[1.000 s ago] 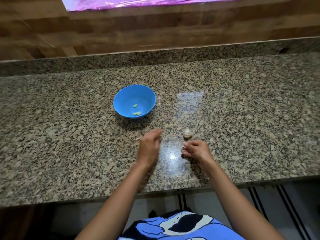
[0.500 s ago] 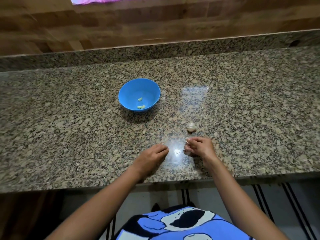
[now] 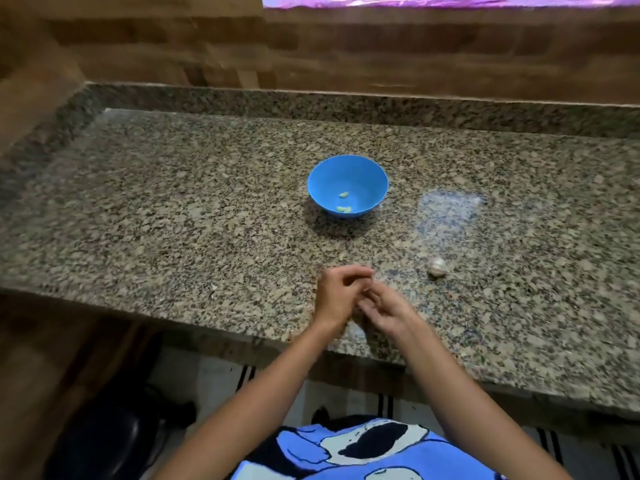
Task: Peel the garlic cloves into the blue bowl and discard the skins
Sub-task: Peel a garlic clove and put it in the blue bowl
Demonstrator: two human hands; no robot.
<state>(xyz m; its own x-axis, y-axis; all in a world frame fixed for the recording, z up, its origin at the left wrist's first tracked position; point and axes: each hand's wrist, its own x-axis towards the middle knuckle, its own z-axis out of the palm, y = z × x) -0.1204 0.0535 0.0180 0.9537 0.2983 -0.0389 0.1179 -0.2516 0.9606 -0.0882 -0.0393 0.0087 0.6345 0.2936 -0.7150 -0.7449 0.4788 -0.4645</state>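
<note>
The blue bowl (image 3: 348,168) stands on the granite counter (image 3: 173,220) with three small peeled garlic cloves (image 3: 343,209) inside. A whitish unpeeled garlic piece (image 3: 437,266) lies on the counter to the right of my hands. My left hand (image 3: 337,296) and my right hand (image 3: 386,308) meet just above the counter near its front edge, below the bowl. The left hand's fingers are curled and the right hand's fingertips touch them. Motion blur hides whatever lies between the fingers.
A raised granite ledge (image 3: 346,102) and a wooden wall (image 3: 311,53) close off the back. The counter ends at a wooden side (image 3: 31,98) on the left. A dark round object (image 3: 104,445) and a striped mat (image 3: 384,403) lie on the floor.
Both hands have lifted off the counter and come together; they were apart before. The view has swung left, so the bowl and garlic now sit further right.
</note>
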